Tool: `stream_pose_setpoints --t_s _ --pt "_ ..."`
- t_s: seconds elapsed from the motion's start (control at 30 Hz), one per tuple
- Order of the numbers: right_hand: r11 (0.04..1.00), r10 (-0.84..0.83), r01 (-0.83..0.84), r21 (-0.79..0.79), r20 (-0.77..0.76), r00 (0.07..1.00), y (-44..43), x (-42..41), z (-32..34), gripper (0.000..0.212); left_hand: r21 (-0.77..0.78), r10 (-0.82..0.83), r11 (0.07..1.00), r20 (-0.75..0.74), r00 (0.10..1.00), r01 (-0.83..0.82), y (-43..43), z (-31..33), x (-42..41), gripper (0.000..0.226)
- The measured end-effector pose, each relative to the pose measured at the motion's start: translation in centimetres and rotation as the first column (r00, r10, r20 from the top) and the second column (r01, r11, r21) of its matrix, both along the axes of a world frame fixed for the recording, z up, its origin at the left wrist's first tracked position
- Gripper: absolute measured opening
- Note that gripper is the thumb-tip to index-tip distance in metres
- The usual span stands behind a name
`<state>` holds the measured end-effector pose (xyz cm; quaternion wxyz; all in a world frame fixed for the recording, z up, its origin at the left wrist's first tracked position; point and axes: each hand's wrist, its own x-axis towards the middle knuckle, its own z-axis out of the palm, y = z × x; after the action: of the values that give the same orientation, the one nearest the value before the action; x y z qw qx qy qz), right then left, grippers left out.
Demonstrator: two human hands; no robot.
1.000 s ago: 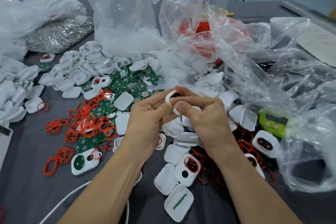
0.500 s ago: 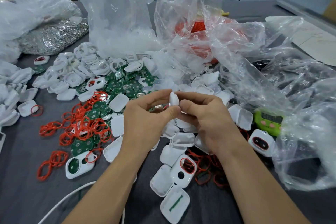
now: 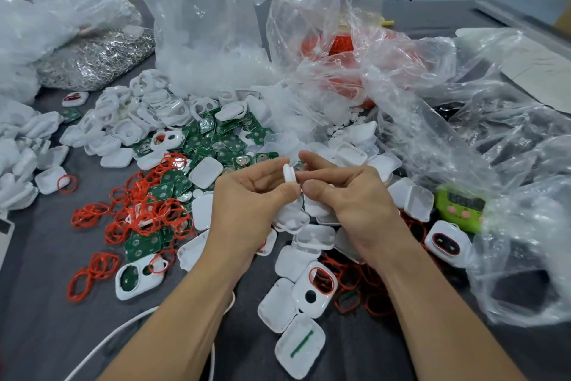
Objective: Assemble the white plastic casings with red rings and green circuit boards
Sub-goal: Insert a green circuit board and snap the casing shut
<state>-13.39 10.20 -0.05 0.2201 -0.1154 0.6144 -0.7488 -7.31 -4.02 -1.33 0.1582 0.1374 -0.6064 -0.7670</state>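
Note:
My left hand (image 3: 247, 204) pinches a white plastic casing (image 3: 289, 175) edge-on between thumb and fingers, above the table's middle. My right hand (image 3: 349, 198) sits just right of it, thumb and forefinger curled close to the casing's edge; whether they touch it is unclear. Loose red rings (image 3: 145, 210) and green circuit boards (image 3: 204, 139) lie in a heap to the left. White casing halves (image 3: 290, 260) lie scattered beneath my hands, one with a red ring fitted (image 3: 318, 285).
Clear plastic bags (image 3: 432, 108) crowd the back and right side, one holding red rings (image 3: 336, 43). A green timer (image 3: 460, 210) sits at the right. A bag of silver metal parts (image 3: 92, 56) lies back left. A white cable (image 3: 123, 331) crosses the near edge.
The casing has turned from face-up, red ring showing, to edge-on in my left hand. My right hand's fingers have drawn slightly off it.

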Motion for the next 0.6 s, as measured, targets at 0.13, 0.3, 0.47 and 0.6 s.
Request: stream_pose_setpoints --t_s 0.13,0.3,0.47,0.6 --pt "1.0 0.021 -0.02 -0.01 0.029 0.999 -0.02 -0.06 -0.21 0.022 -0.014 -0.01 1.0 0.018 1.0 0.011 -0.15 -0.13 0.1 0.038" --pt "0.999 0.045 -0.045 -0.001 0.054 0.998 0.37 -0.29 -0.2 0.022 -0.027 -0.008 1.0 0.029 1.0 0.008 0.11 -0.09 0.12 0.036" --pt "0.999 0.028 -0.03 0.022 0.069 0.997 0.42 -0.46 -0.21 0.02 -0.056 0.018 0.998 0.046 0.999 -0.016 0.15 -0.4 -0.16 0.039" --pt "1.0 -0.007 0.01 -0.023 0.118 0.993 0.37 -0.17 -0.29 0.015 -0.121 0.032 0.992 0.015 0.999 -0.03 0.61 -0.44 -0.14 0.041"
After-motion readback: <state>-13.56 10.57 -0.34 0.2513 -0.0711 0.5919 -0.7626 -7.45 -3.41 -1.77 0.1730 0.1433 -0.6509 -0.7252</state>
